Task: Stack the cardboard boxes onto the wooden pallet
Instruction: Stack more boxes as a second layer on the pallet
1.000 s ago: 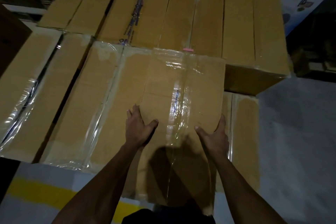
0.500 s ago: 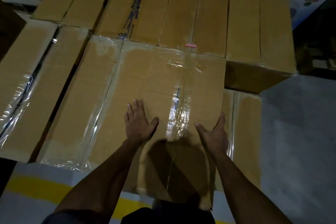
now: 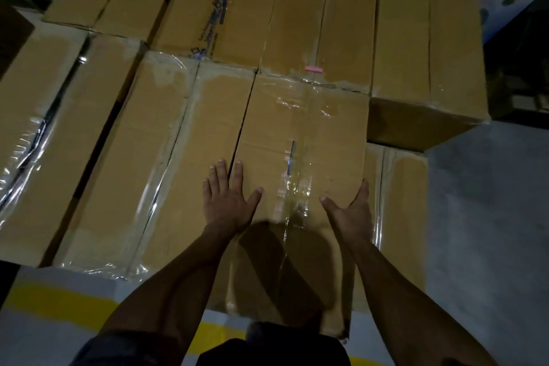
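A long taped cardboard box [image 3: 309, 140] lies in front of me on top of the stack, its near end jutting out over the floor. My left hand [image 3: 227, 197] lies flat with spread fingers on its left edge, across the seam to the neighbouring box [image 3: 166, 163]. My right hand [image 3: 352, 211] stands edge-on against the box's right side, thumb on the top face, fingers straight. Several more cardboard boxes [image 3: 323, 12] fill the rows behind and to the left. The wooden pallet is hidden under the boxes.
A lower box [image 3: 404, 205] sits right of the one I touch, and a taller box [image 3: 427, 47] stands behind it. Grey floor [image 3: 490, 232] spreads to the right. A yellow floor line [image 3: 59, 303] runs below the stack's near edge.
The box has slid away from me, further onto the stack. My left hand has moved forward and left to the seam; my right hand stays on the box's right side.
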Demonstrator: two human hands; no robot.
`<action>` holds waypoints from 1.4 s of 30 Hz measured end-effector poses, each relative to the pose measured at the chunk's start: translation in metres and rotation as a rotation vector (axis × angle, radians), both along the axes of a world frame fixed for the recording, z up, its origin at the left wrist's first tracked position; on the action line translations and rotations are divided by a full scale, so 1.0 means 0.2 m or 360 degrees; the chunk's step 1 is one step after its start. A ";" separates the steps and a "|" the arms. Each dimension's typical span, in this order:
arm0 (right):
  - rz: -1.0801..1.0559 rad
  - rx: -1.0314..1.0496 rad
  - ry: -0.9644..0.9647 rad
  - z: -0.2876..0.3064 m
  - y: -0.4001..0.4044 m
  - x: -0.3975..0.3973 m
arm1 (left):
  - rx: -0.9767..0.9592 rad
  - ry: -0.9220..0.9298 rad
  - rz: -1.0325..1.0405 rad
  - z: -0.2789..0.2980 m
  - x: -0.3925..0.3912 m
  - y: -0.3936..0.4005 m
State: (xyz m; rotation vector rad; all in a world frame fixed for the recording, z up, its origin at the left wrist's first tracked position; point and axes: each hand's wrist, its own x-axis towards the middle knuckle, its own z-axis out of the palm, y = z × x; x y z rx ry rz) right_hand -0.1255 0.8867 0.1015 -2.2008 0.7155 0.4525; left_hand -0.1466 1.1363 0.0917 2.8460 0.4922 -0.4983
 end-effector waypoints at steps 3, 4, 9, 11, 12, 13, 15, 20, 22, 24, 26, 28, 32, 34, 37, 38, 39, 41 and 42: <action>0.0005 0.0012 -0.0004 -0.01 -0.01 0.00 | 0.0026 0.0048 -0.0014 0.01 0.01 -0.01; 0.0005 0.0021 -0.0003 -0.01 -0.01 0.01 | 0.0035 0.0073 -0.0019 0.01 0.01 -0.02; 0.0041 -0.0041 0.0055 -0.03 -0.02 0.01 | 0.0049 0.0132 -0.0051 0.03 0.02 -0.03; 0.0047 -0.0032 0.0069 -0.03 -0.02 0.01 | 0.0053 0.0154 -0.0068 0.03 0.02 -0.02; 0.0055 -0.0019 0.0071 -0.02 -0.02 0.02 | 0.0053 0.0168 -0.0076 0.04 0.03 -0.02; 0.0069 -0.0015 0.0078 -0.02 -0.03 0.01 | 0.0049 0.0185 -0.0086 0.04 0.03 -0.02; 0.0143 -0.0069 0.0119 0.01 -0.03 0.01 | 0.0032 0.0221 -0.0109 0.05 0.03 -0.01; 0.0520 -0.0432 0.0156 0.09 0.04 -0.14 | -0.0013 0.0265 -0.0273 0.12 0.03 0.08; 0.0665 -0.0509 0.0196 0.10 0.05 -0.27 | -0.0011 0.0326 -0.0355 0.16 -0.01 0.11; 0.0761 -0.0528 0.0210 0.11 0.05 -0.42 | -0.0027 0.0357 -0.0399 0.20 -0.10 0.13; 0.0821 -0.0536 0.0246 0.12 0.05 -0.56 | -0.0061 0.0378 -0.0420 0.22 -0.25 0.13; 0.0874 -0.0535 0.0300 0.14 0.05 -0.71 | -0.0099 0.0377 -0.0448 0.23 -0.42 0.13; 0.0958 -0.0493 0.0421 0.16 0.05 -0.93 | -0.0162 0.0405 -0.0496 0.25 -0.71 0.16; 0.1009 -0.0483 0.0449 0.17 0.05 -1.01 | -0.0138 0.0426 -0.0555 0.24 -0.83 0.19; 0.1065 -0.0492 0.0478 0.18 0.06 -1.07 | -0.0039 0.0425 -0.0672 0.20 -0.94 0.23; 0.1075 -0.0500 0.0485 0.18 0.06 -1.08 | 0.0001 0.0409 -0.0692 0.19 -0.96 0.24; 0.1075 -0.0523 0.0474 0.17 0.06 -1.09 | 0.0033 0.0366 -0.0707 0.18 -0.97 0.24; 0.1063 -0.0597 0.0420 0.15 0.06 -1.11 | 0.0066 0.0243 -0.0730 0.17 -0.98 0.24; 0.1051 -0.0642 0.0383 0.15 0.06 -1.12 | 0.0084 0.0183 -0.0743 0.17 -0.98 0.24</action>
